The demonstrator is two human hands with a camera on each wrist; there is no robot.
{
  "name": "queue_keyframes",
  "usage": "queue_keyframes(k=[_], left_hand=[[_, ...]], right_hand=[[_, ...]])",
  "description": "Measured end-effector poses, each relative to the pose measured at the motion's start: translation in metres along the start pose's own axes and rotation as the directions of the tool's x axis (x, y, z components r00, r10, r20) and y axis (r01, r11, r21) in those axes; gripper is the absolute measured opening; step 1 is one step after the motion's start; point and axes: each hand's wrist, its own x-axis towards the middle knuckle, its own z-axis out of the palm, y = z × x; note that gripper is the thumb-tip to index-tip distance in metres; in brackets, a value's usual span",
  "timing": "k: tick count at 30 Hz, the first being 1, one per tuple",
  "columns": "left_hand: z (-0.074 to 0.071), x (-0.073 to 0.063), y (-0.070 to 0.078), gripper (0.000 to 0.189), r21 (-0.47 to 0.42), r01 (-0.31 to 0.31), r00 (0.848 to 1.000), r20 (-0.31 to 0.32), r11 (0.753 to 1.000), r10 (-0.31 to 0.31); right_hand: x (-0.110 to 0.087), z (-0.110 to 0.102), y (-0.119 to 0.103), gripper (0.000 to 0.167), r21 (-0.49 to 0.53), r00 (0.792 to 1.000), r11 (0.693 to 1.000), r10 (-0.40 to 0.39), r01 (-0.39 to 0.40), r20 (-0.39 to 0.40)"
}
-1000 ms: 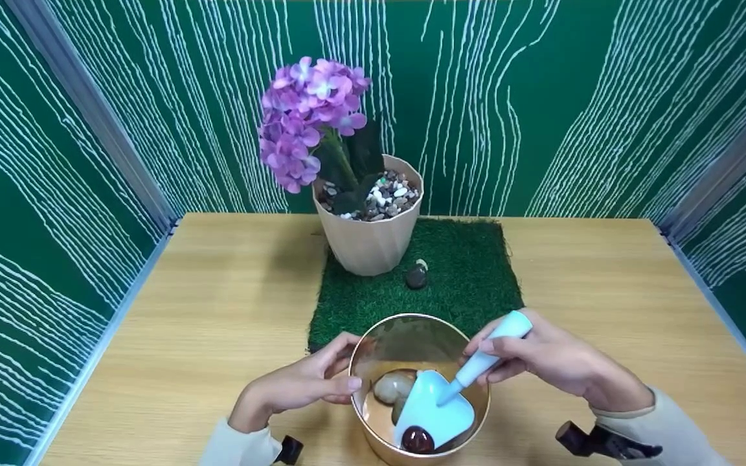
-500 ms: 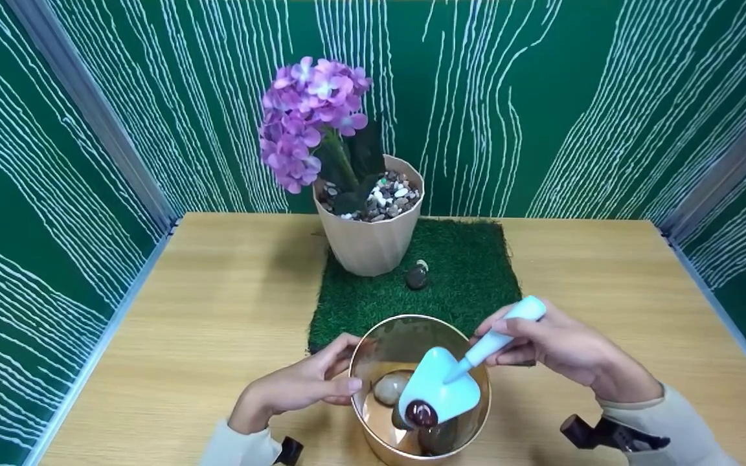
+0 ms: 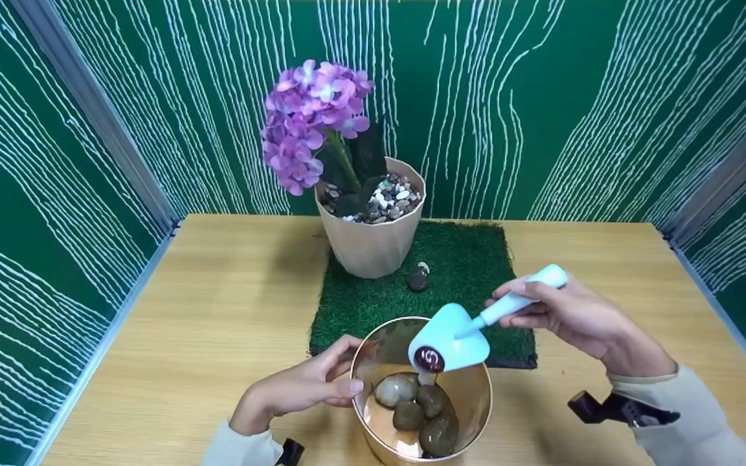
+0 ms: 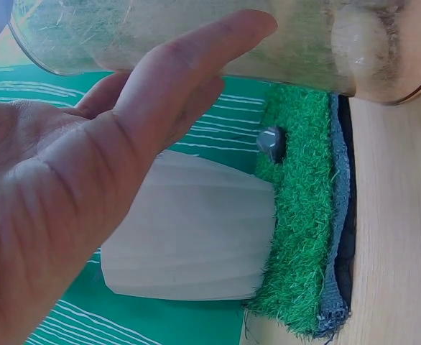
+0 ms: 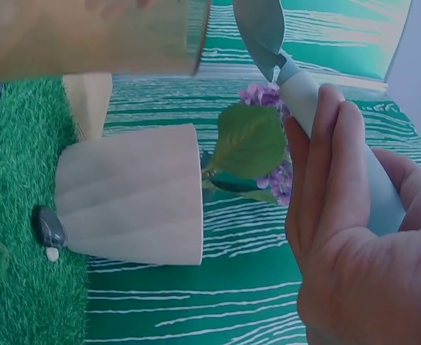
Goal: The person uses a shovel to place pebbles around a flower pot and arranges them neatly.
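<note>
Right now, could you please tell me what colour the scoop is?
The scoop is light blue, clearest in the head view.

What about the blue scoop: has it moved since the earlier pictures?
Yes: against the flowerpot in the head view, the scoop has moved up, closer to the pot, and somewhat right.

There are two hands [image 3: 308,385] [image 3: 580,320], one scoop [image 3: 458,340] bearing one red stone [image 3: 428,358], one jar [image 3: 474,402] holding at least four stones [image 3: 439,435], one mat [image 3: 467,272] bearing one dark stone [image 3: 418,279] and one pale pebble [image 3: 423,266], one pot [image 3: 373,249] and one flower head [image 3: 318,120].
</note>
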Motion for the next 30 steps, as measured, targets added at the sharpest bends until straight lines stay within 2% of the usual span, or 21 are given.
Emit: queue_keyframes(k=[6,13,18,21,26,30], left_hand=[[0.000,0.001,0.000,0.079,0.023,-0.002,1.000,-0.002,1.000,0.002],[0.001,0.001,0.000,0.076,0.007,0.001,1.000,0.003,1.000,-0.001],[0.000,0.002,0.000,0.073,0.002,0.009,1.000,0.003,1.000,-0.009],[0.000,0.002,0.000,0.070,-0.003,0.006,1.000,0.008,1.000,-0.006],[0.000,0.001,0.000,0.074,-0.012,0.001,1.000,0.008,1.000,-0.001],[0.000,0.001,-0.001,0.077,-0.012,-0.002,1.000,0.008,1.000,0.002]], right_hand=[[0.003,-0.008,-0.004,0.049,0.036,0.998,0.999,-0.027,0.029,-0.056],[0.009,-0.017,-0.006,0.047,0.042,0.993,0.998,-0.039,0.044,-0.108],[0.012,-0.025,-0.007,0.048,0.085,0.986,0.995,-0.043,0.058,-0.163],[0.015,-0.029,-0.005,0.048,0.106,0.974,0.993,-0.030,0.055,-0.224],[0.025,-0.030,0.003,0.044,0.107,0.939,0.994,0.020,0.018,-0.344],[0.036,-0.030,0.014,0.044,0.108,0.921,0.994,0.038,0.005,-0.388]])
